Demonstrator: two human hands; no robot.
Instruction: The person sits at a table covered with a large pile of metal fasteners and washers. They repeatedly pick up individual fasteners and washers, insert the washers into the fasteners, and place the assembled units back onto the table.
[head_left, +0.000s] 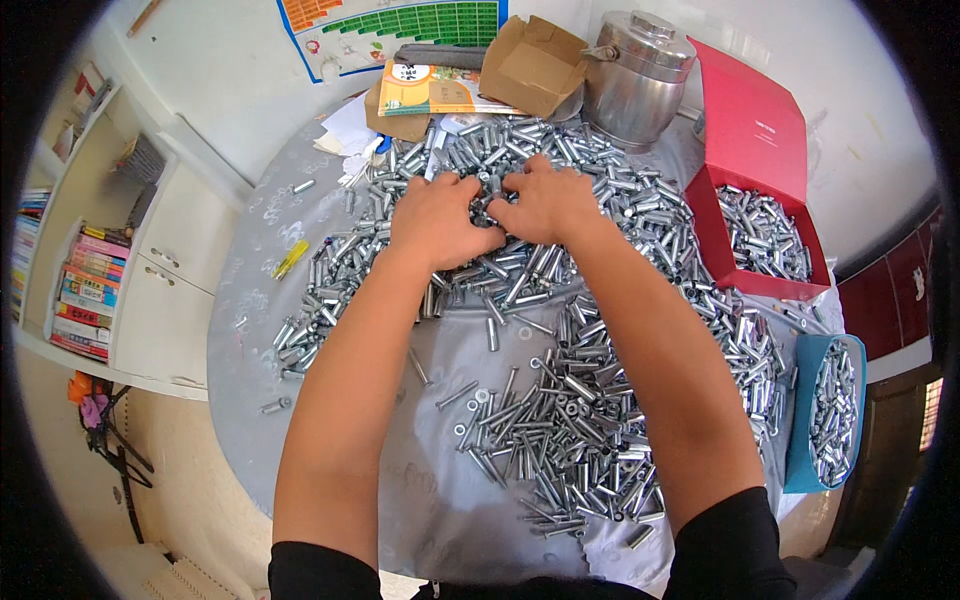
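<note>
A large heap of silvery metal expansion bolts (pixel 640 240) spreads over the table. At its far middle, my left hand (pixel 437 222) and my right hand (pixel 545 203) are sunk among the bolts, close together with thumbs toward each other. The fingers of both hands curl round several bolts, and their tips are partly hidden in the heap. Some bolts show in the gap between the hands. Nearer to me, between my forearms, lies a second spread of loose sleeves, long thin bolts (pixel 457 395) and washers (pixel 482 396).
A red box (pixel 712 235) with its lid up and a blue bin (pixel 803 440), both full of metal pieces, stand at the right. Behind the heap are a steel pot (pixel 640 85), an open cardboard box (pixel 535 65) and papers. A yellow item (pixel 290 259) lies left.
</note>
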